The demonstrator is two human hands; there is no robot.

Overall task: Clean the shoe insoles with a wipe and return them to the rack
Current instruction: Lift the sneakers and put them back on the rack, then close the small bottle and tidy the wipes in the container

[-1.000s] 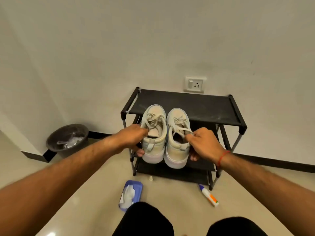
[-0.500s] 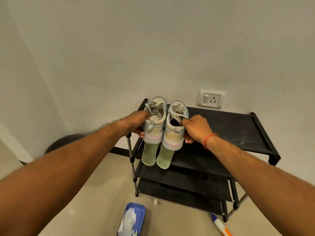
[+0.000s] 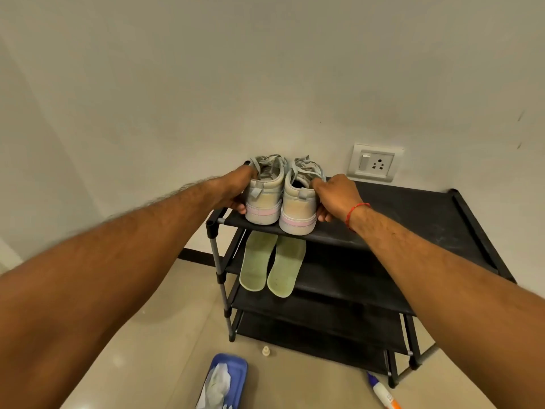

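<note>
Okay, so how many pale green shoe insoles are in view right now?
2. Both lie side by side on the black metal rack's second shelf, below the beige sneakers: left insole, right insole. Others could be hidden inside the sneakers.

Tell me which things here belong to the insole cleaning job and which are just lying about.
Job: green insoles on the second shelf; pale shoes, gripped by left hand and right hand; black rack; blue wipe pack on the floor.
Lying about: white-and-orange bottle; small cap; wall socket.
</note>
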